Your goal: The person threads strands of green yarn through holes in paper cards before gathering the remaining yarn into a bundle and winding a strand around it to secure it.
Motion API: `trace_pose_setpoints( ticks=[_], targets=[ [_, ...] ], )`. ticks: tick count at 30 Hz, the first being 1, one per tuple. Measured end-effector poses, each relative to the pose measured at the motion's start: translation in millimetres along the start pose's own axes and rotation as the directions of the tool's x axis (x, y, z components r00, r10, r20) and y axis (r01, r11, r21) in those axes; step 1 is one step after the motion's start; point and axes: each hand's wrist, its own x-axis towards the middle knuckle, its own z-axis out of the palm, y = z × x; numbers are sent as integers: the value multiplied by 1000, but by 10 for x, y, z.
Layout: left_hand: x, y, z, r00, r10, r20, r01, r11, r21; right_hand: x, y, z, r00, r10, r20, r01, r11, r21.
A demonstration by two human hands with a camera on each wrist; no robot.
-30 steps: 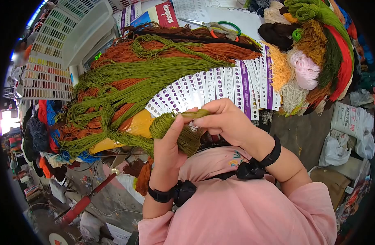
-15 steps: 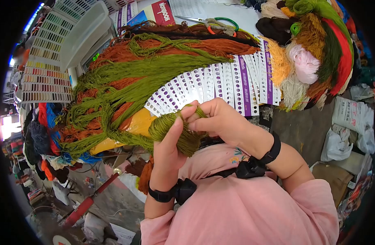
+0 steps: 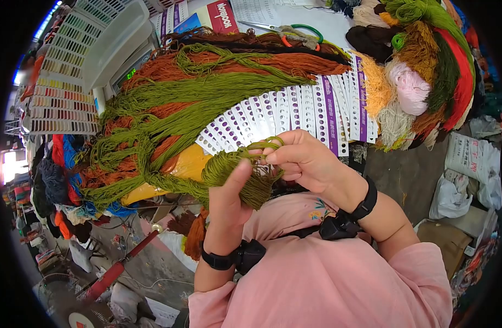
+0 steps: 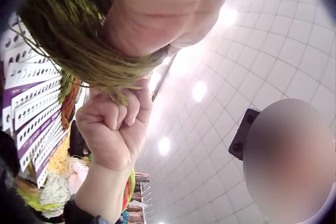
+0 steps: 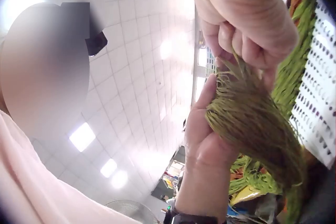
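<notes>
A bundle of olive-green thread (image 3: 229, 167) lies in the left hand (image 3: 229, 199), whose thumb stands up along its near side while the fingers go behind it. At the bundle's upper right end, the right hand (image 3: 305, 161) pinches several strands between thumb and forefinger, with loose loops around the fingertips. In the left wrist view the right hand (image 4: 118, 124) has its fingers curled beneath the thread (image 4: 79, 35). The right wrist view shows the bundle (image 5: 257, 113) hanging across the left palm (image 5: 207, 134).
Green and rust skeins (image 3: 169, 104) cover the table beside fanned punched cards (image 3: 283, 112). Scissors (image 3: 300, 37) and a notebook (image 3: 221, 17) lie behind. A scale tray (image 3: 117, 46) is at the back left, coloured yarn (image 3: 409, 90) at the right.
The right hand first drew a twisted strand rightward, moved in close to the left hand, then shifted slightly right again. Looser loops now show at its fingertips, and the left thumb has moved slightly right.
</notes>
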Motion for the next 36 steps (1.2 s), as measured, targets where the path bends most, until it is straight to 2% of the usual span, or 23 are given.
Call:
trace_pose_setpoints(
  ticks=[1, 4, 9, 12, 15, 18, 21, 24, 28, 30, 33, 36],
  targets=[
    [-10, -6, 12, 999, 42, -10, -41, 997, 69, -1, 1, 5, 1000, -5, -2, 5, 1000, -4],
    [16, 4, 12, 996, 19, -83, -13, 998, 67, -7, 3, 32, 1000, -19, -10, 18, 1000, -23],
    [20, -13, 9, 992, 31, -120, -27, 999, 40, 9, 6, 29, 1000, -17, -6, 16, 999, -50],
    [23, -36, -49, 993, 41, -107, -36, 998, 49, -1, 2, 90, 998, -62, -14, 56, 965, -258],
    [22, -26, -10, 994, 30, -109, -24, 998, 51, -19, -5, 103, 998, -47, -36, 34, 956, -293],
    [24, -33, -16, 994, 23, -110, -22, 1000, 8, 8, 5, -18, 994, -83, 67, 91, 988, -126],
    [17, -20, -49, 996, -20, -82, 15, 998, -56, 25, 13, -60, 996, -83, 29, 82, 996, 25],
    [11, -21, -67, 998, -48, -30, 46, 997, -68, -6, 0, -54, 990, -82, 118, 73, 994, 80],
    [35, -46, -107, 998, -56, 35, 58, 995, -78, 3, -5, -36, 997, -56, 46, 57, 998, -14],
    [22, -54, -48, 998, -58, -23, 57, 996, -70, -22, -22, 19, 999, -37, 17, 38, 999, -31],
    [9, -44, 15, 997, -55, -52, 56, 998, 16, -4, -16, 123, 992, -78, -98, 46, 954, -298],
    [8, -45, 22, 998, -49, -48, 51, 998, 46, 22, 18, 154, 987, -140, -75, 112, 949, -295]
  ],
)
